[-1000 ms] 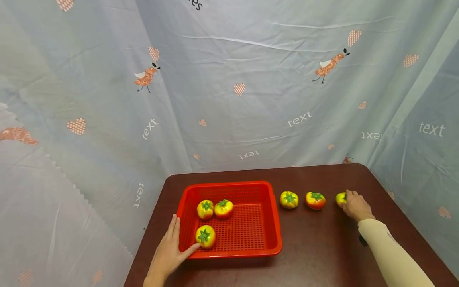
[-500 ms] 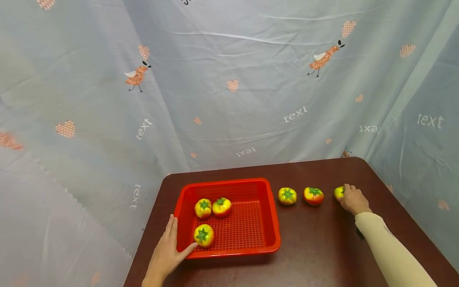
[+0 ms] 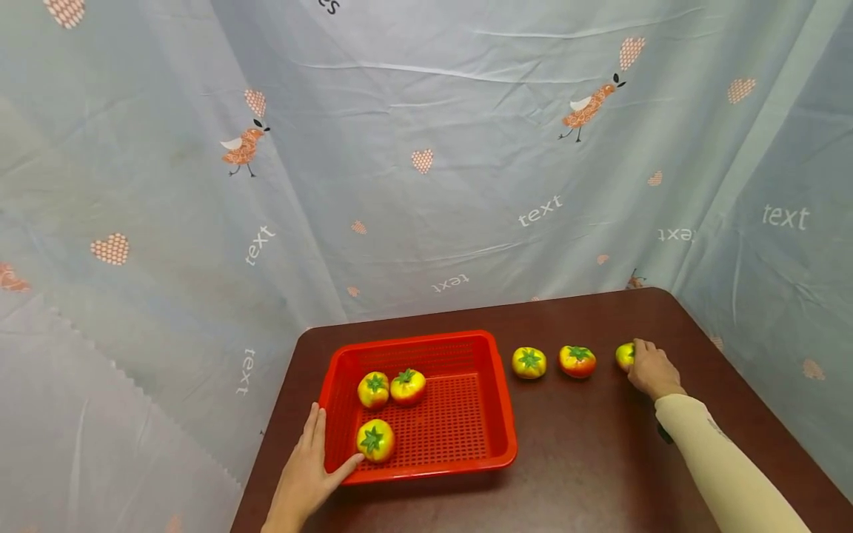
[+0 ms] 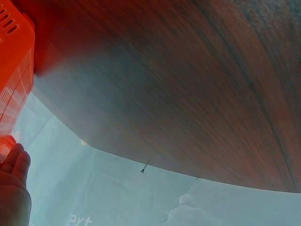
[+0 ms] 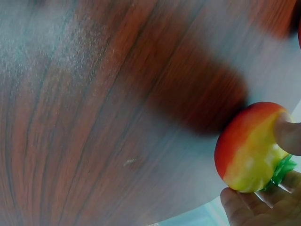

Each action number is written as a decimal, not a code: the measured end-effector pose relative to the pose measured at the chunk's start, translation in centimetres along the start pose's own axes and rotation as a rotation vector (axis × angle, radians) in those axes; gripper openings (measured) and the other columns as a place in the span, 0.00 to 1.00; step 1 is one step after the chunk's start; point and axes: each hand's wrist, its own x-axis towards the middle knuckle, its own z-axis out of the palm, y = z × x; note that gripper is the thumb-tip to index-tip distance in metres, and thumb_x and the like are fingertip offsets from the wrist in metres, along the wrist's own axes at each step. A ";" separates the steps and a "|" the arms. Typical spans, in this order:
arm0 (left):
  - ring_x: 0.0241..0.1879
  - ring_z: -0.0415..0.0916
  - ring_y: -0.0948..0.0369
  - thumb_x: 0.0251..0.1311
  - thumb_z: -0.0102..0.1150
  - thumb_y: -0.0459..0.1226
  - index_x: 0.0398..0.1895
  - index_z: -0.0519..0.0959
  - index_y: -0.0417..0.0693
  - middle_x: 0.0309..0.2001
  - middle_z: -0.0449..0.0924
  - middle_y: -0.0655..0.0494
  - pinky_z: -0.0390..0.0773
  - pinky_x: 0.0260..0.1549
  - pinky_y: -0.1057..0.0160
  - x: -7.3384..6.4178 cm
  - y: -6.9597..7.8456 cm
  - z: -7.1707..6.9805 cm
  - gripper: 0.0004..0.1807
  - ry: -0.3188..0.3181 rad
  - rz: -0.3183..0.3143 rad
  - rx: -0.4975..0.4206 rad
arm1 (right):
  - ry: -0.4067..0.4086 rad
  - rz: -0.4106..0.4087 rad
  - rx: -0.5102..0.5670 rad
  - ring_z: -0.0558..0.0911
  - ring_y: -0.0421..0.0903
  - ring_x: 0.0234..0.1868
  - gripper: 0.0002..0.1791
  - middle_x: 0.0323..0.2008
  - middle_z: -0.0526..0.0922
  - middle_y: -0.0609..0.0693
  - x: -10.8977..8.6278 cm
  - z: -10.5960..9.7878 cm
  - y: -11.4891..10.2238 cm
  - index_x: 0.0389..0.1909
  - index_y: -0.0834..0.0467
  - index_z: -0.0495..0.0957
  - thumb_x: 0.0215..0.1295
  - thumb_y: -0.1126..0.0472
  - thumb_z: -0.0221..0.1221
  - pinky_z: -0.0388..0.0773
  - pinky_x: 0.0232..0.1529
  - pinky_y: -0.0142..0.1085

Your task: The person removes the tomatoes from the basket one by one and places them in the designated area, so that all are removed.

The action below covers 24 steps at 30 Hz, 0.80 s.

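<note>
A red perforated plastic basket [image 3: 433, 472] stands on the table, holding three red-and-yellow tomatoes with green tops, among them the front tomato [image 3: 375, 441]. My left hand [image 3: 303, 470] rests against its left side, fingers straight along the rim and thumb spread to the front edge. At the far right, my right hand [image 3: 654, 370] grips a tomato [image 3: 625, 357]. In the right wrist view, thumb and fingers lie on opposite sides of that tomato [image 5: 249, 146], near its green top. The left wrist view catches only fingertips [image 4: 19, 165] beside the basket wall [image 4: 19, 89].
Right of the basket sit a yellowish tomato [image 3: 529, 363] and a redder tomato [image 3: 577, 362], in line with the held one. The dark brown table [image 3: 566, 459] has rounded back corners. A printed grey-blue curtain [image 3: 466, 207] hangs behind and at both sides.
The head view has shifted a little, so everything appears slightly further left. The right hand stays at the far-right tomato, and the left hand stays on the basket.
</note>
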 end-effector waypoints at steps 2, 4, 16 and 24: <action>0.67 0.62 0.34 0.53 0.60 0.65 0.76 0.49 0.33 0.77 0.45 0.36 0.70 0.57 0.33 0.0 0.0 0.0 0.60 0.003 0.002 0.001 | 0.014 -0.014 -0.012 0.66 0.74 0.56 0.34 0.60 0.62 0.77 0.0 0.2 0.0 0.64 0.76 0.56 0.64 0.63 0.58 0.69 0.56 0.66; 0.67 0.62 0.34 0.53 0.60 0.65 0.76 0.49 0.33 0.77 0.45 0.36 0.70 0.57 0.34 0.0 0.0 0.0 0.60 0.000 0.004 0.002 | 0.031 -0.031 -0.028 0.65 0.74 0.58 0.35 0.61 0.61 0.78 0.0 0.4 0.0 0.64 0.77 0.55 0.63 0.63 0.57 0.68 0.58 0.66; 0.68 0.61 0.35 0.53 0.60 0.66 0.75 0.49 0.32 0.77 0.44 0.36 0.69 0.59 0.35 -0.1 0.0 -0.2 0.61 0.001 0.010 -0.002 | 0.078 -0.087 -0.069 0.63 0.77 0.62 0.36 0.64 0.56 0.82 -0.1 0.7 0.1 0.66 0.79 0.53 0.64 0.64 0.56 0.65 0.60 0.67; 0.68 0.62 0.35 0.52 0.60 0.66 0.75 0.49 0.32 0.77 0.44 0.37 0.70 0.58 0.35 -0.2 0.1 -0.2 0.61 0.004 -0.004 -0.001 | 0.067 -0.110 -0.071 0.63 0.76 0.61 0.33 0.61 0.59 0.82 0.0 0.2 -0.6 0.64 0.77 0.57 0.64 0.64 0.56 0.66 0.59 0.67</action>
